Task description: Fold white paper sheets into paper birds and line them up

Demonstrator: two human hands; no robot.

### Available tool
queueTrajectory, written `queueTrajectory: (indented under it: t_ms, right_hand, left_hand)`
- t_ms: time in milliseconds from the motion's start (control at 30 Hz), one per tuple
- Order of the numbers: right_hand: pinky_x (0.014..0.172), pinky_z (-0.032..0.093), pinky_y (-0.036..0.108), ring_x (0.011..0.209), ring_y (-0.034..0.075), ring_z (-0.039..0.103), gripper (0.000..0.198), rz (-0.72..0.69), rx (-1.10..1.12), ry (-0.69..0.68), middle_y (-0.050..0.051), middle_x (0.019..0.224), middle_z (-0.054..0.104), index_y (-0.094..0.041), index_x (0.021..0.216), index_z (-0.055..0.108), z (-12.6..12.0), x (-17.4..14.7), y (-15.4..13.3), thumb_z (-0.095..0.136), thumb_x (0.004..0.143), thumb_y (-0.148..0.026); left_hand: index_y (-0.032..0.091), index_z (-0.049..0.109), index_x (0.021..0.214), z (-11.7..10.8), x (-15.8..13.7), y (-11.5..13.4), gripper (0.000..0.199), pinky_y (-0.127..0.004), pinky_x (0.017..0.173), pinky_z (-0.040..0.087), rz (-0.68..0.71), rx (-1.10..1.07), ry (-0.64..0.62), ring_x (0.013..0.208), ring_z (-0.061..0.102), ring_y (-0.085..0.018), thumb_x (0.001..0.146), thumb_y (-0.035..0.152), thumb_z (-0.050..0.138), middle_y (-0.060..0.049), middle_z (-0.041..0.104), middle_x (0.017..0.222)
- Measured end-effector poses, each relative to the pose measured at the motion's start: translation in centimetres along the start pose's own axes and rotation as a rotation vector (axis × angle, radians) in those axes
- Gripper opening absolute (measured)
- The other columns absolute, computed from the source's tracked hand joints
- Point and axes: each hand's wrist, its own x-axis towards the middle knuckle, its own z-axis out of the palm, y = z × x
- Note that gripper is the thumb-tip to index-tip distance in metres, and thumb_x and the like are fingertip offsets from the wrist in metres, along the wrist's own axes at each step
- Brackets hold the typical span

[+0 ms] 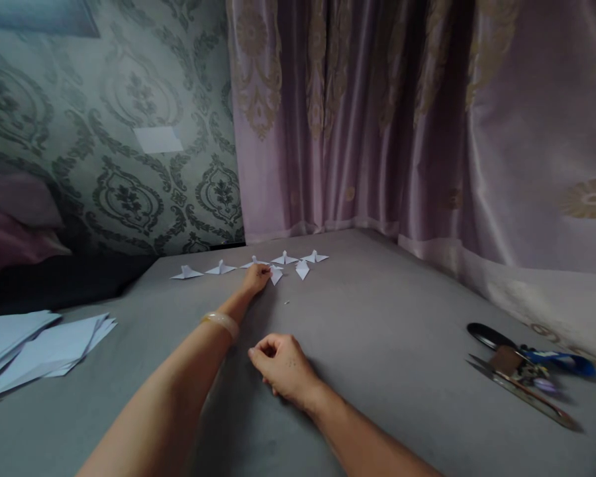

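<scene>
Our outstretched left hand (257, 278) touches a small white folded-paper figure (277, 276) on the flat grey surface (377, 344), its grip unclear; our right hand (283, 366) curls closed nearer us.

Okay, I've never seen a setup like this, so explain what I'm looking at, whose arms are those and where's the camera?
There is no machine: these are a person's bare arms, seen by a camera worn on that person's head, looking forward and down. The left hand, with a pale bracelet at the wrist, reaches to a small folded paper piece; whether it grips it is hard to tell. The right hand is curled nearer the camera, with nothing visibly held. On the grey surface lie more folded paper shapes, paper sheets to the left, and a pointed tool to the right.
</scene>
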Motion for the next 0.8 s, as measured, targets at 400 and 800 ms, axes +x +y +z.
queueTrajectory:
  t_ms: [400, 800]
  right_hand:
    - [0.04, 0.034, 0.015, 0.039, 0.005, 0.042, 0.018, -0.037, -0.023, -0.009, -0.005, 0.051, 0.05, -0.015, 0.079, 0.063, 0.0, 0.1, 0.4, 0.054, 0.082, -0.03]
    - [0.037, 0.033, 0.017, 0.041, 0.006, 0.044, 0.021, -0.092, -0.111, -0.02, -0.003, 0.055, 0.052, -0.014, 0.081, 0.064, 0.0, -0.3, 0.6, 0.057, 0.081, -0.033]
  left_hand:
    - [0.012, 0.055, 0.115, -1.5, -3.4, 0.5, 0.037, -0.037, 0.083, 0.049, -0.112, -0.102, 0.155, 0.09, 0.062, -0.021, 0.082, 0.029, 0.06, -0.007, 0.065, 0.094]
    - [0.013, 0.067, 0.089, -11.5, -18.8, -0.7, 0.048, -0.033, 0.07, 0.051, -0.276, -0.208, 0.139, 0.076, 0.067, -0.025, 0.056, 0.048, 0.068, -0.008, 0.071, 0.08]
